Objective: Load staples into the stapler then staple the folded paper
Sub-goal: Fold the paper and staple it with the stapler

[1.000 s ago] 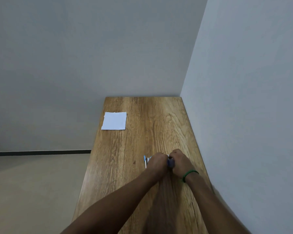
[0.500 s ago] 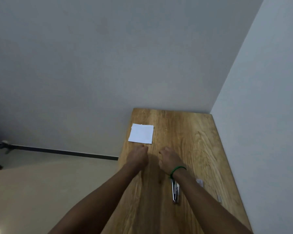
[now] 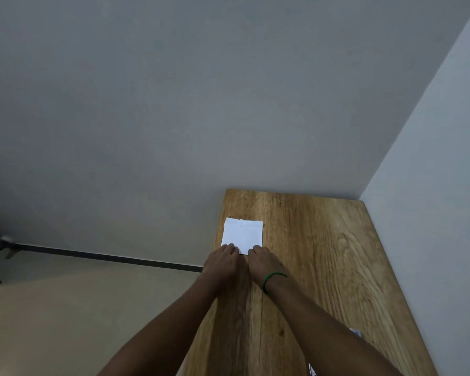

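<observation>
Folded white square paper (image 3: 243,234) lay at the wooden surface's (image 3: 323,253) far left as the left hand (image 3: 222,261) and right hand (image 3: 265,263), at the stapler a second earlier, reached it. Their fingers (image 3: 231,248) touched its near edge, grip unclear. Loading looked finished and stapling seemed next.

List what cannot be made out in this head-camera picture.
1. Probable stapler: head view, mostly behind the right forearm, cut by the bottom edge.
2. Small blue-white item: too small, part-covered by that forearm.
3. Left hand and right hand on paper: grip hidden under their backs.
</observation>
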